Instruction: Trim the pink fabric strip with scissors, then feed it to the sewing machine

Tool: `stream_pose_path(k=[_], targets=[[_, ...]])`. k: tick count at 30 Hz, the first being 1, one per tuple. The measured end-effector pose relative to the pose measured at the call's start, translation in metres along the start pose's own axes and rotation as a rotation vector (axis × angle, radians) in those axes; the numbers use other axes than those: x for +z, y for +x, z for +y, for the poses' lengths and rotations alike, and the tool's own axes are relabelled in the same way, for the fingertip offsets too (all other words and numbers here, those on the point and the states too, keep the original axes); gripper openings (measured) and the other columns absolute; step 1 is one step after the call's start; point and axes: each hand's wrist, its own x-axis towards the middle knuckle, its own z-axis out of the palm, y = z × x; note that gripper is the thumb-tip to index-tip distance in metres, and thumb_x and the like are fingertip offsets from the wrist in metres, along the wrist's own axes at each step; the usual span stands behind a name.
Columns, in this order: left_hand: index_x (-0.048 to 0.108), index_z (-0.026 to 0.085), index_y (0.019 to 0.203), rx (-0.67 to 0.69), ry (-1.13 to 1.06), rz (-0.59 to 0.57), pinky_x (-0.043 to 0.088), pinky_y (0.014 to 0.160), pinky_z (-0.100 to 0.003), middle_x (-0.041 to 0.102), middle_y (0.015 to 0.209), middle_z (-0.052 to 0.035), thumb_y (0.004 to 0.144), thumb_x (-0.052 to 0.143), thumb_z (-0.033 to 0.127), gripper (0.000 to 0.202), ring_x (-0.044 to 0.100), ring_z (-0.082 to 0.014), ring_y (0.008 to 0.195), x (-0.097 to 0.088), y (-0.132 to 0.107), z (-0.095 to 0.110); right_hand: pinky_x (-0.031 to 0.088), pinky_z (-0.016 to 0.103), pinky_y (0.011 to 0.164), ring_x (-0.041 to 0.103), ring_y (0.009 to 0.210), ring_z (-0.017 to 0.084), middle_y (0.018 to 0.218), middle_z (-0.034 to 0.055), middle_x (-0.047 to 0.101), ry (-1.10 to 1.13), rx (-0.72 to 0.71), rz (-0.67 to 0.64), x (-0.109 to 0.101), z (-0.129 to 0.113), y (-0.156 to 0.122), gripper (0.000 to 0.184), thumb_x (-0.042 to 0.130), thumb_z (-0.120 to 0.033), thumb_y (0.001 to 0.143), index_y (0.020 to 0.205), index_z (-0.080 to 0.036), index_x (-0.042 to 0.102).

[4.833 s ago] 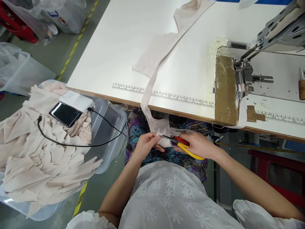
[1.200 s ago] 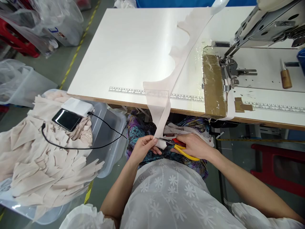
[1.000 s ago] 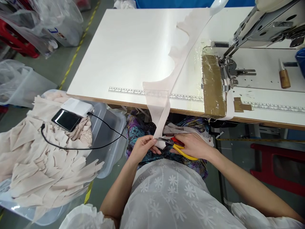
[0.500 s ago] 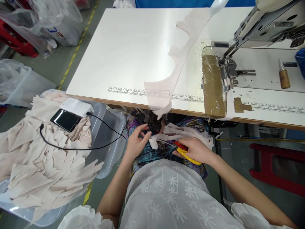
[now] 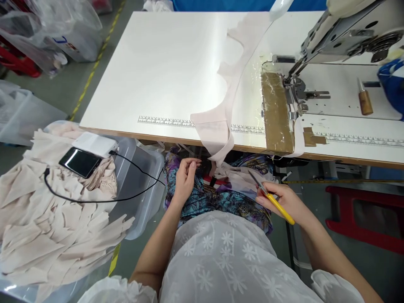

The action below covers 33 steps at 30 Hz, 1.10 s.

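My right hand [image 5: 282, 200] grips a pair of scissors [image 5: 277, 207] with a yellow handle; the blades point up and left over my lap. My left hand [image 5: 185, 176] hovers by my left knee, loosely curled, fingers stretched to the right, with nothing visible in it. Between the hands, a pale pink fabric piece [image 5: 210, 122] with a scalloped edge hangs off the table's front edge. Its lower end reaches bunched pale fabric [image 5: 243, 176] on my lap, beside the scissor tips.
A sewing machine [image 5: 298, 90] stands on the white table [image 5: 164, 63] at right, with a wooden-handled awl [image 5: 365, 101] nearby. Left of me, a plastic bin [image 5: 147, 189] holds pale fabric pieces [image 5: 63, 227], a phone [image 5: 80, 162] and a cabled white device [image 5: 94, 144]. A red stool [image 5: 344, 229] stands right.
My right hand and the scissors have moved right, away from the fabric strip. The left hand has risen slightly and its spread fingers have drawn in. The hanging fabric has shifted.
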Motion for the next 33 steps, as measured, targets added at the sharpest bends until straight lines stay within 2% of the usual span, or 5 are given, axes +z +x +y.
stream_pose_path(k=[4, 12, 18, 23, 33], targets=[[0.058, 0.018, 0.119, 0.176, 0.184, 0.007, 0.048, 0.081, -0.031, 0.062, 0.095, -0.0066, 0.096, 0.055, 0.047, 0.037, 0.059, -0.018, 0.088, 0.014, 0.01, 0.016, 0.038, 0.025, 0.054, 0.044, 0.057, 0.014, 0.062, -0.001, 0.051, 0.011, 0.046, 0.03, -0.007, 0.0, -0.004, 0.049, 0.053, -0.064, 0.092, 0.069, -0.021, 0.05], [0.062, 0.02, 0.082, 0.266, 0.296, -0.002, 0.045, 0.082, -0.033, 0.058, 0.08, -0.0045, 0.098, 0.05, 0.04, 0.028, 0.054, -0.0196, 0.085, 0.045, 0.02, 0.03, 0.041, 0.027, 0.055, 0.048, 0.057, 0.016, 0.064, 0.0012, 0.055, 0.045, 0.034, 0.072, -0.005, 0.0, -0.007, 0.047, 0.054, -0.061, 0.092, 0.068, -0.02, 0.05], [0.06, 0.019, 0.086, -0.293, 0.659, 0.156, 0.047, 0.087, -0.033, 0.064, 0.106, -0.0099, 0.094, 0.047, 0.032, 0.02, 0.059, -0.0224, 0.102, -0.038, -0.01, -0.038, 0.039, 0.025, 0.052, 0.046, 0.055, 0.015, 0.062, -0.0001, 0.052, 0.086, 0.073, 0.078, -0.007, 0.009, -0.019, 0.045, 0.056, -0.059, 0.092, 0.07, -0.021, 0.053], [0.056, 0.019, 0.071, -0.565, 0.875, 0.175, 0.042, 0.07, -0.035, 0.06, 0.073, -0.0115, 0.085, 0.052, 0.027, 0.017, 0.06, -0.0293, 0.079, -0.088, -0.04, -0.06, 0.039, 0.025, 0.054, 0.046, 0.056, 0.015, 0.063, 0.0004, 0.053, 0.112, 0.09, 0.05, -0.001, 0.013, -0.012, 0.049, 0.055, -0.064, 0.091, 0.07, -0.02, 0.053], [0.053, 0.021, 0.121, -0.262, 0.254, -0.12, 0.029, 0.051, -0.025, 0.045, 0.055, 0.0061, 0.098, 0.047, 0.048, 0.036, 0.039, -0.013, 0.045, -0.005, -0.032, 0.046, 0.035, 0.026, 0.051, 0.043, 0.056, 0.014, 0.06, -0.0017, 0.046, 0.085, 0.063, -0.002, 0.006, -0.002, 0.014, 0.052, 0.057, -0.066, 0.09, 0.066, -0.021, 0.046]])
